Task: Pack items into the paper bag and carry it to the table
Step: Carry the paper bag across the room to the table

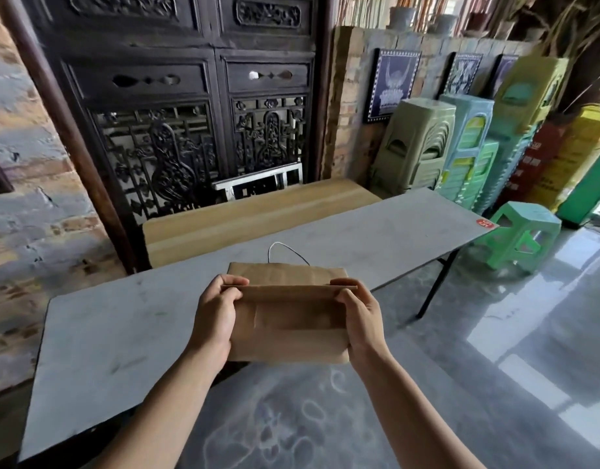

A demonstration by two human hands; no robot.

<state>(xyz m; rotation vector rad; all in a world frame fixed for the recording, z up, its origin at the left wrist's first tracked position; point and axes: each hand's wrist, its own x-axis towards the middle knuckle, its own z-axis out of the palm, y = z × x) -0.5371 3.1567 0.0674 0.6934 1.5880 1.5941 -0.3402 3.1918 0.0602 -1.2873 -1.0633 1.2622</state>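
A flat, folded brown paper bag [288, 319] with a white cord handle at its far end hangs over the near edge of the grey table [122, 333]. My left hand [215, 316] grips its left side, thumb on top near the fold. Its right side is held by my right hand [359, 319] in the same way. The bag looks closed and flattened, and I cannot see anything inside it.
A wooden bench [251, 211] stands behind the table against a dark carved screen [190, 113]. Stacks of green and teal plastic stools [461, 147] line the right wall, and one green stool [518, 231] sits by the table's right end. Glossy floor lies to the right.
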